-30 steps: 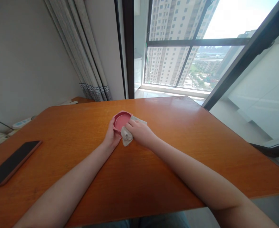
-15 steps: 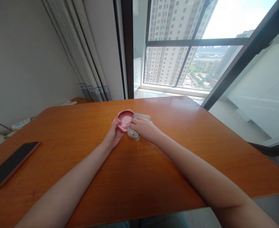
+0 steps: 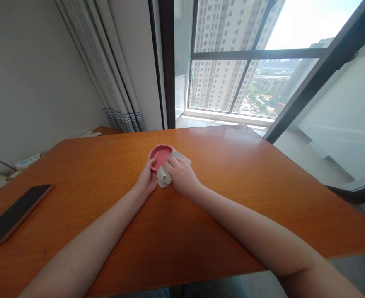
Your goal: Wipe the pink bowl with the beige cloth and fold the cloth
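A shallow pink dish (image 3: 160, 155) is tilted toward me above the middle of the table. My left hand (image 3: 146, 177) grips its left and lower rim, thumb over the edge. Bunched in my right hand (image 3: 182, 174) is a pale grey cloth (image 3: 164, 177), which lies against the dish's lower right rim. One end of the cloth sticks out past the knuckles on the far side. My right fingertips are partly hidden in the cloth's folds.
The brown wooden table (image 3: 219, 231) reaches toward a large window (image 3: 226, 82). A dark flat object with an orange-brown edge (image 3: 17, 213) lies at the left. A grey curtain (image 3: 107, 74) hangs behind the far left, and a white power strip (image 3: 28, 161) is beyond the left edge.
My right hand and the cloth have shifted left and slightly nearer to me, along the dish's rim. The dish has moved a little to the left with my left hand.
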### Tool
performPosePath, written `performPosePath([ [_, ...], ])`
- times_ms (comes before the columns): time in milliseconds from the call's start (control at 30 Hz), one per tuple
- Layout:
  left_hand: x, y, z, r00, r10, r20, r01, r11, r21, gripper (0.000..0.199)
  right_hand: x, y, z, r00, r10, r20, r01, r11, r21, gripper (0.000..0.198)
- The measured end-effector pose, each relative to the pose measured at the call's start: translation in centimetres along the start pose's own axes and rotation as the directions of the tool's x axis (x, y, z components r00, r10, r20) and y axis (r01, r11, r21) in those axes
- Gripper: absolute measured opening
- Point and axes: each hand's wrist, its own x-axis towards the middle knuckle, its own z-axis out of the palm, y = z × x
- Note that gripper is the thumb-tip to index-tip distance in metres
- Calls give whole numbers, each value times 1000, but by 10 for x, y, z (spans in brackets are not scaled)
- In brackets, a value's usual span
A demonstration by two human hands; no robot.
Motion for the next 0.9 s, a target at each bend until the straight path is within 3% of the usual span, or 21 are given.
performPosePath([
  [167,-4,5,3,988,7,154,-17,998,62,31,6,43,-9,972,-233,-9,233,971,51,14],
  [233,-2,6,3,990,31,139,-44,995,92,36,8,52,-13,961,-277,17,275,960,57,14],
  [367,3,0,2,990,130,-61,-120,982,147,32,7,36,-12,979,-195,65,190,979,78,14],
  [467,4,-4,1,986,120,-115,-114,992,57,32,1,7,-4,997,-51,59,44,993,107,17],
  [600,3,-3,-2,998,-62,-34,62,998,-10,33,-3,-12,7,999,44,-4,-43,982,182,24],
  [667,2,-2,-3,999,-37,16,36,999,22,22,-2,-2,10,999,30,-38,-21,978,208,21],
  [767,1,-1,-3,994,36,100,-43,996,72,32,2,26,6,995,-32,-92,51,977,209,13],
  [900,0,3,-1,981,-57,188,37,994,107,41,7,52,-3,969,-232,-79,244,944,220,12],
])
